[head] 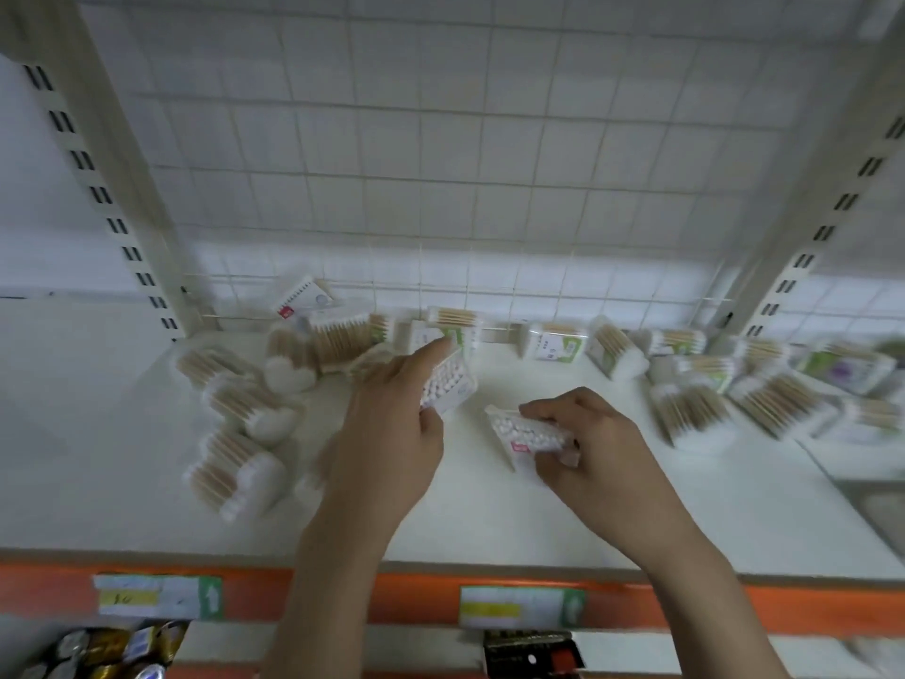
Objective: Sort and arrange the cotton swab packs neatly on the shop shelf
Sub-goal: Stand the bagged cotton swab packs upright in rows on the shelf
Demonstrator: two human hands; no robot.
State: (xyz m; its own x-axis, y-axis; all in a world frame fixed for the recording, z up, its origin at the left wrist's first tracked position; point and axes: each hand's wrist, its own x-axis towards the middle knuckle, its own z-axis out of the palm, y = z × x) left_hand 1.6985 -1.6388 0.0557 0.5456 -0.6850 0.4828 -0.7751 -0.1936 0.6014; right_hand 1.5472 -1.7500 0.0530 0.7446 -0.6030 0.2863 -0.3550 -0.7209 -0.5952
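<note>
From the head camera, the writing on the goods is too blurred to read. A white box (304,297) leaning against the wire grid back (440,154) beyond the left hand carries a red mark and a line of dark print, neither legible. Green-and-white labels show on the packs along the back (558,341), and the two price tags (157,596) on the orange shelf edge (313,600) below the wrists have yellow bands and green arrows, with the figures unreadable.

The left hand (392,433) holds a clear pack of cotton swabs (448,387) above the white shelf (538,512), thumb curled at its near end and forefinger stretched out along its far side; white swab tips show through the plastic. The right hand (587,448) pinches a second clear pack (526,433) between curled fingers and thumb, just to the right of the first, with a small red mark on its near face. The two packs are near each other but apart.

To the left of the left hand lie several loose packs (235,433) with wooden sticks and white tips, tumbled at different angles. To the right of the right hand another heap of packs (695,409) lies slanted, some overlapping.

Below the shelf edge, gold-wrapped goods (107,649) sit under the left forearm's side, and a dark box (534,651) between the forearms.
</note>
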